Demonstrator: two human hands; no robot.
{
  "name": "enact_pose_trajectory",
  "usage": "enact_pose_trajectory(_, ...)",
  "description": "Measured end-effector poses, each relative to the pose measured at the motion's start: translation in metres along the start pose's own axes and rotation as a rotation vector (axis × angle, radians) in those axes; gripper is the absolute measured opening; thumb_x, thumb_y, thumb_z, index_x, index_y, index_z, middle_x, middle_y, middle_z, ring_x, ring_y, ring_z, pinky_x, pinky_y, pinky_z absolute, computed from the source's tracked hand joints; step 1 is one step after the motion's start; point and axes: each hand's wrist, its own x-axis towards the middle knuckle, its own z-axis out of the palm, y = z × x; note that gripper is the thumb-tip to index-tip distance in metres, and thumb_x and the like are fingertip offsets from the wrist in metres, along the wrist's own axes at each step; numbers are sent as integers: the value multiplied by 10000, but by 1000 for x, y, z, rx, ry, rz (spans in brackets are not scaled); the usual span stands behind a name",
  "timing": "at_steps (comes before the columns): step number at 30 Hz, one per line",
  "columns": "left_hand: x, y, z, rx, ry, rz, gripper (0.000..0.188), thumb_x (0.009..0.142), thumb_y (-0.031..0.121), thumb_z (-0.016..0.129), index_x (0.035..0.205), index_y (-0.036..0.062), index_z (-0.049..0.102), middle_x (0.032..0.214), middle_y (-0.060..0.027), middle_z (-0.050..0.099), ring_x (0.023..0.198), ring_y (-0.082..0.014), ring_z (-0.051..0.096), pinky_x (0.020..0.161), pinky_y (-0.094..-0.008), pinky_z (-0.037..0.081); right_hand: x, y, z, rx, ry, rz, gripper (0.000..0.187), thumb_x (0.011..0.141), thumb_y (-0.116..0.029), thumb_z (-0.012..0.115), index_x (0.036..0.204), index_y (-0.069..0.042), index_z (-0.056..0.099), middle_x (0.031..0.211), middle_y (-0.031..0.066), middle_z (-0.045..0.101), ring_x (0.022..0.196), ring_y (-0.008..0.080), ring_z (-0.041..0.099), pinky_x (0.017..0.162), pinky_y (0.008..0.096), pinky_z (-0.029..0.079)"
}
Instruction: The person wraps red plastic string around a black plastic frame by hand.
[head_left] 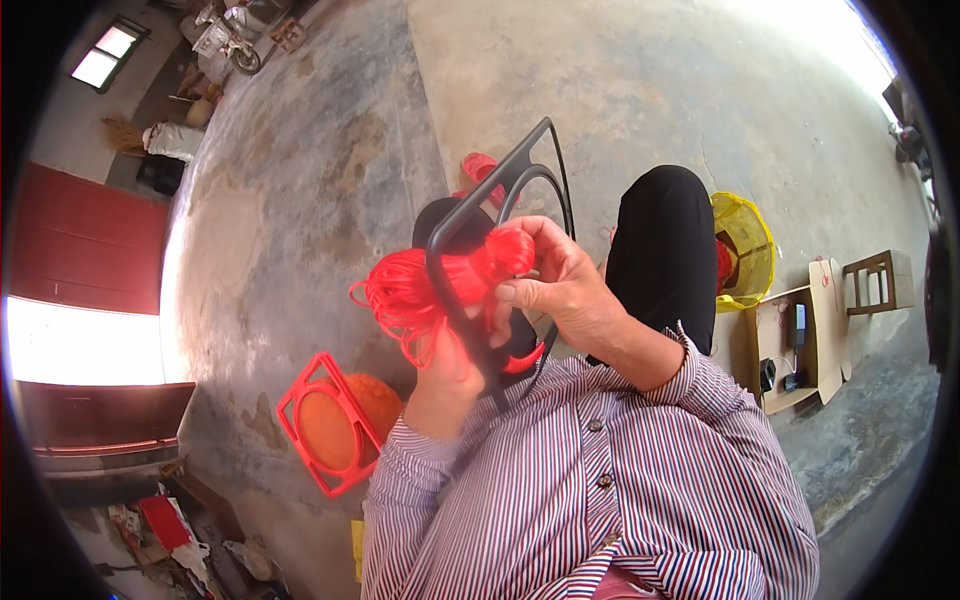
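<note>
1. A red plastic frame stands tilted near the left forearm.
2. A red cord bundle lies across the bar of a black frame, loops trailing left.
3. The left hand sits beneath the bundle; its fingers are partly hidden, so I cannot tell whether they grip.
4. The right hand's fingers pinch the bundle's right end.
5. A yellow basket stands beyond the right knee.

Left hand on black frame, right hand on red cord bundle
</note>
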Motion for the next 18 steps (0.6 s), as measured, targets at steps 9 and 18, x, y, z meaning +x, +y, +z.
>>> enact_pose_trajectory(9,3,15,-22,-84,-3,-16,321,889,342,519,1086,99,595,990,-89,638,720,-223,606,473,-275,405,4,-43,-24,-56,-30,-423,454,903,-188,618,1275,-40,406,1233,236,543,1181,311,537,1011,432,411)
enact_pose_trajectory(18,2,50,-43,-77,-132,3,296,947,326,566,910,32,576,748,-61,495,552,-129,407,431,-245,320,-22,-111,-93,236,156,-782,379,1009,-337,414,1183,-10,492,1001,69,576,856,184,571,766,389,481)
